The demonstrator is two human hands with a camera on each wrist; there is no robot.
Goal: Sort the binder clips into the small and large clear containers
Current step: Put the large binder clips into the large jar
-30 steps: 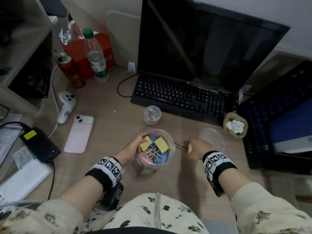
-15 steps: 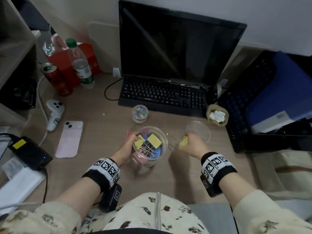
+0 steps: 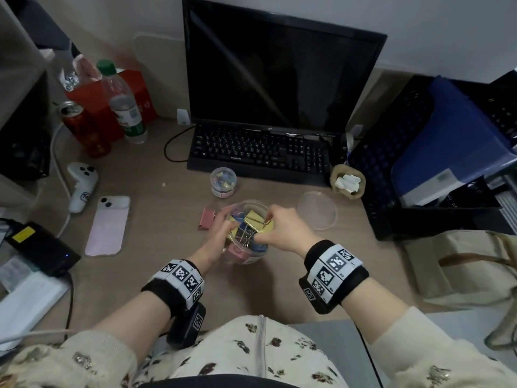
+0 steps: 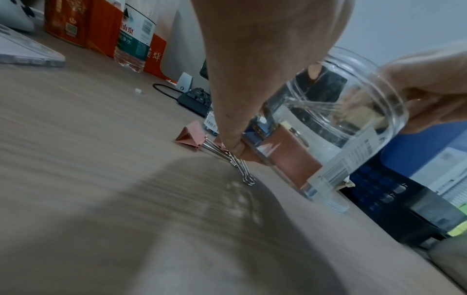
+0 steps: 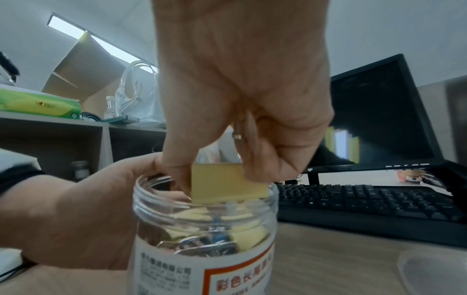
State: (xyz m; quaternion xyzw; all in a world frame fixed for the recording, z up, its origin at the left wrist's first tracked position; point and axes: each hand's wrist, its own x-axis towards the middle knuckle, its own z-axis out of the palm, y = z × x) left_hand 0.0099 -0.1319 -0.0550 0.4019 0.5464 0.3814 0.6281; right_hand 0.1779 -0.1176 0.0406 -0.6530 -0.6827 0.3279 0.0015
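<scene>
The right hand point(image 3: 282, 231) has left the table beside the clear lid point(image 3: 317, 210) and now sits over the mouth of the large clear jar point(image 3: 246, 256), lowering its yellow binder clip point(image 5: 225, 182) into it. The left hand point(image 3: 215, 239) now grips the jar's side lower down.

Jar point(image 3: 253, 254) base hidden behind hands; label blurred.

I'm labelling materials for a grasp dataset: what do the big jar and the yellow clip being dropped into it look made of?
Large clear jar: likely glossy transparent plastic, with a moulded threaded neck and a printed paper label. Yellow binder clip: seemingly painted sheet metal with a smooth, fairly matte face; the clips in the jar have shiny silver wire handles.
</scene>
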